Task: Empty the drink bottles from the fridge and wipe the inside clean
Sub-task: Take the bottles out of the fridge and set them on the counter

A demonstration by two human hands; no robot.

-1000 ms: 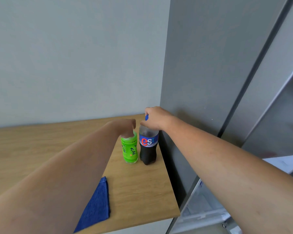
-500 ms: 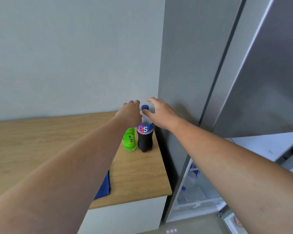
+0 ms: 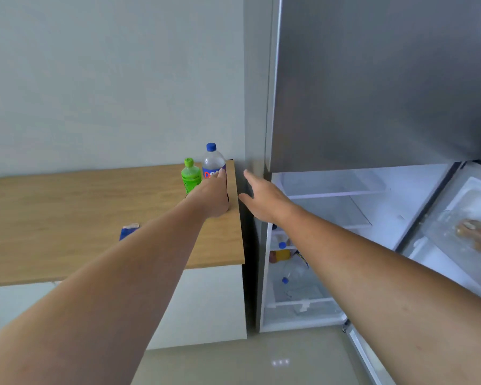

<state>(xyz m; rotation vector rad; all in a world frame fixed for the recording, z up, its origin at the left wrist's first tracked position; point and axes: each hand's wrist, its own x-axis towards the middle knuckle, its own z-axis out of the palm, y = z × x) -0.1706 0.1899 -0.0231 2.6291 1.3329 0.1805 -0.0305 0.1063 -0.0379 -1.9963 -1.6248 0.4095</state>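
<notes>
A: Hands: left hand (image 3: 211, 200) has its fingers loose and holds nothing. It sits in front of the cola bottle's (image 3: 213, 162) lower half, and I can't tell if the fingertips touch the label. Right hand (image 3: 264, 201) is spread and holds nothing, in front of the fridge's (image 3: 372, 79) side edge.

B: Versus 1 s ago?

A: Then both hands were on the caps, left on the green bottle (image 3: 190, 176) and right on the cola. At 0.5 s both had lifted off. Now the right hand is further right, apart from both bottles.

B: Bottles shifted?

A: No. Both are upright, side by side at the table's (image 3: 67, 207) back right corner, just beside the fridge. The cloth (image 3: 126, 233) is nearer the front, mostly behind the left arm.

B: Fridge?

A: The lower compartment is open, and more of it is in view than before. Low on the left inside there's a yellow bottle (image 3: 280, 255), with a clear bottle (image 3: 292, 277) below it.
</notes>
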